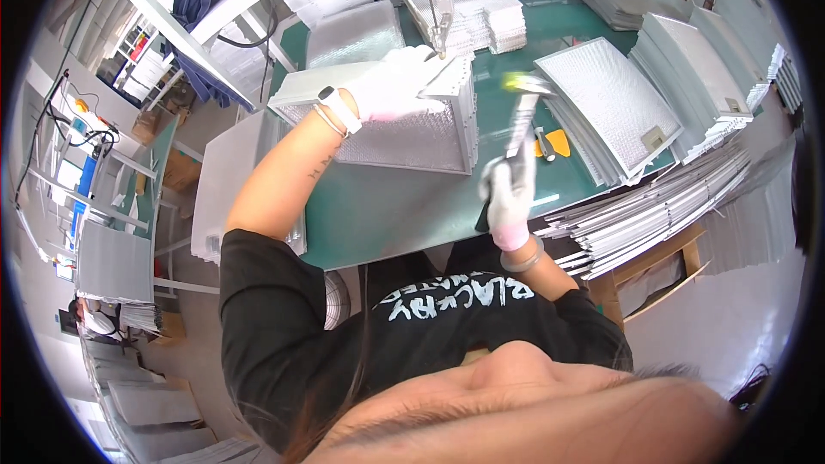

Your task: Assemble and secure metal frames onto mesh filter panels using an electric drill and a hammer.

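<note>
My left hand [397, 86], in a white glove, lies over the top edge of a silver framed mesh panel [404, 142] that stands on edge in a group on the green table. Its thumb is on the near side and its fingers reach across toward the panel's right corner, closed on the frame. To the right, my gloved right hand [510, 198] is wrapped round the handle of a hammer [522, 125]. The hammer's head, with a yellow face, is raised, blurred and apart from the panel. Beside it on the table lie a small grey-handled tool [544, 144] and an orange-yellow flat piece [559, 143].
Stacks of framed mesh panels [610, 103] lie at the right of the green table [361, 215], with more at the back [468, 9]. A vertical tool on a stand [438, 9] rises behind my left hand. Panels [228, 180] lean at the left; a wooden frame [662, 271] stands lower right.
</note>
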Available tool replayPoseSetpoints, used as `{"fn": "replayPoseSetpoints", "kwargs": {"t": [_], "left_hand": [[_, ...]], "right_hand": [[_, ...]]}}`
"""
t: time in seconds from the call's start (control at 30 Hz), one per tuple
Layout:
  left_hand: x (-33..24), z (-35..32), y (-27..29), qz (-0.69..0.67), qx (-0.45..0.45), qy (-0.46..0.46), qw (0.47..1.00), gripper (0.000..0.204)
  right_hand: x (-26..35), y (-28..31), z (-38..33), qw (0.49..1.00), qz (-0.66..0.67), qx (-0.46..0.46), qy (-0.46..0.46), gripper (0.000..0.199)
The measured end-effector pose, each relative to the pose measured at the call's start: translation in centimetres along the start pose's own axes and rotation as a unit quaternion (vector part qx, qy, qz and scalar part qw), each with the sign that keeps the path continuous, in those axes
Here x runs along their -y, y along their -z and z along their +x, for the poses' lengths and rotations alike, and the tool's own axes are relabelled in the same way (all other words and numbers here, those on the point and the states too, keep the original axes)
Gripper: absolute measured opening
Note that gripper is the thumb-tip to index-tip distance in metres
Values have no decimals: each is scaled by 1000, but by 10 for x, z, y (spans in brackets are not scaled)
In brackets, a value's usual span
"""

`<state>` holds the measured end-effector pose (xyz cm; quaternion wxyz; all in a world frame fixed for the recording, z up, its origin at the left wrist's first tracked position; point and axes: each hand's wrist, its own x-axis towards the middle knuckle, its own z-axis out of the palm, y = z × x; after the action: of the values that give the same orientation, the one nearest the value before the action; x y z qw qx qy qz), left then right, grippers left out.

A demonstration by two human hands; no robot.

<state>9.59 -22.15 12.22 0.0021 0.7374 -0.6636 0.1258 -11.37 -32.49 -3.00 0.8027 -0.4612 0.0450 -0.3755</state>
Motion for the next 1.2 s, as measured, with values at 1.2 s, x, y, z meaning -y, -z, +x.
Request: {"fn": "replayPoseSetpoints", "kwargs": {"t": [1.2], "left_hand": [[-221, -298, -86, -58, -136, -6, 989, 28]], "right_hand": [[-63, 97, 60, 792, -544, 276, -4, 46]]}}
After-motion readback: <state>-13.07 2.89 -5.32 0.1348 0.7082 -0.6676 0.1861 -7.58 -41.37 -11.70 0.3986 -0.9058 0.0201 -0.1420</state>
